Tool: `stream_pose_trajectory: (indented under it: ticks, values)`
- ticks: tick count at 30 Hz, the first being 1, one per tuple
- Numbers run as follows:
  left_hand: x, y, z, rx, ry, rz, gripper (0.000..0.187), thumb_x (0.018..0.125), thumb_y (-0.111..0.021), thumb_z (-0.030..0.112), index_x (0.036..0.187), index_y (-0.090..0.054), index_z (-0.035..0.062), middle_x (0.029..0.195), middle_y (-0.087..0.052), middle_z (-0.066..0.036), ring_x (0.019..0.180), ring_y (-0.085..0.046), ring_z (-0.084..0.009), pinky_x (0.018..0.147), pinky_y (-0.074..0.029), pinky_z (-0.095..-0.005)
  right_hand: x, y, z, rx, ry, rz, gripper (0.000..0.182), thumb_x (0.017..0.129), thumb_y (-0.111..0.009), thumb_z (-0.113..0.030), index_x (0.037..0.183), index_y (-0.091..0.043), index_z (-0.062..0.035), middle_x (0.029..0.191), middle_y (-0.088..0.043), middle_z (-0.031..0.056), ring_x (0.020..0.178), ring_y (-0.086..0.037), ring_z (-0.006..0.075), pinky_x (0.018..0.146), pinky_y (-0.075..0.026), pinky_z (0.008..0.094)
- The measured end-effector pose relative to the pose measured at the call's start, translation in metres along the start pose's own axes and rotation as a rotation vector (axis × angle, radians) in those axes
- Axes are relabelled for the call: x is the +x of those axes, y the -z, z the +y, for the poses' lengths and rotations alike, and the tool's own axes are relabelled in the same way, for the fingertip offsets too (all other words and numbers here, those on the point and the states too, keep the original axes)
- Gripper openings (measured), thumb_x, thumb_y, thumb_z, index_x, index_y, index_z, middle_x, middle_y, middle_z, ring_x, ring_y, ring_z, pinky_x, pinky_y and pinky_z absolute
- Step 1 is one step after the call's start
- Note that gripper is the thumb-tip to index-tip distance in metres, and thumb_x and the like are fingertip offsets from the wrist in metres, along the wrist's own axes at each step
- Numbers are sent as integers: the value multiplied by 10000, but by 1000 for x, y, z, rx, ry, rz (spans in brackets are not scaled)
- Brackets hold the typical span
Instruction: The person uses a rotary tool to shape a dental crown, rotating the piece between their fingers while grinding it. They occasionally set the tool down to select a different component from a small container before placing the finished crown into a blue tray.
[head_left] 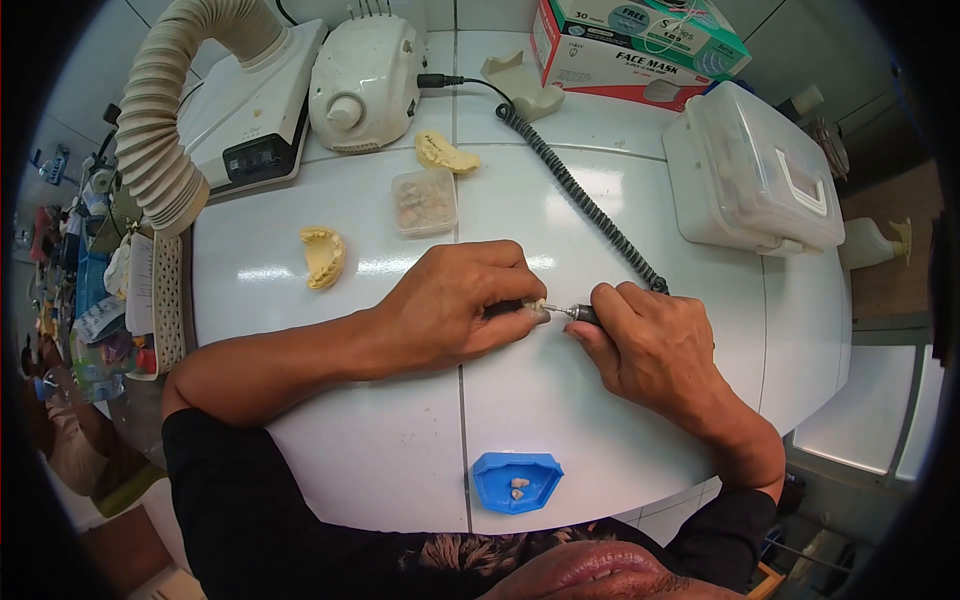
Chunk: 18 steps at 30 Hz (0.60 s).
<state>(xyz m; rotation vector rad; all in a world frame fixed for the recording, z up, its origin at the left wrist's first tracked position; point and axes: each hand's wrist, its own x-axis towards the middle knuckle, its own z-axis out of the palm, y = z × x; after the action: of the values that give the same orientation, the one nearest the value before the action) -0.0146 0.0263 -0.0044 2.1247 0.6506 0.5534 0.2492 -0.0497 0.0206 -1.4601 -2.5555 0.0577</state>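
My left hand [450, 300] pinches a small tooth-coloured piece, likely a dental crown [539, 305], between thumb and fingertips over the white tiled table. Wrapped in my right hand [655, 345] is a black rotary handpiece [583, 314], its thin metal bur pointing left, with the tip right at the crown. From the handpiece a coiled black cord [580, 185] runs up to a white motor control unit [365, 90]. Nearer my body, a blue dish [490, 466] contains a few small tooth-coloured pieces [518, 488].
A yellow dental cast [323, 258] lies left, and another cast piece [446, 152] sits behind a clear box [424, 226] of small pieces. A ribbed suction hose [155, 130] hangs at upper left. Face mask boxes [625, 70] and a white case [720, 190] stand back right.
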Motion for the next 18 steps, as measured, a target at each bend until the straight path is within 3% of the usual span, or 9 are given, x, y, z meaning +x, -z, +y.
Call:
stream_pose_trajectory:
  ticks: [18]
  values:
    - [1,-2,-2,42,-27,-5,187,964,-809,115,1107,-777,0,956,-664,-103,784,-665,-228,661,-530,-364,1,2,1,6,-1,-23,394,1032,-784,-422,876,-619,-100,682,-591,37,526,-630,231,453,-468,388]
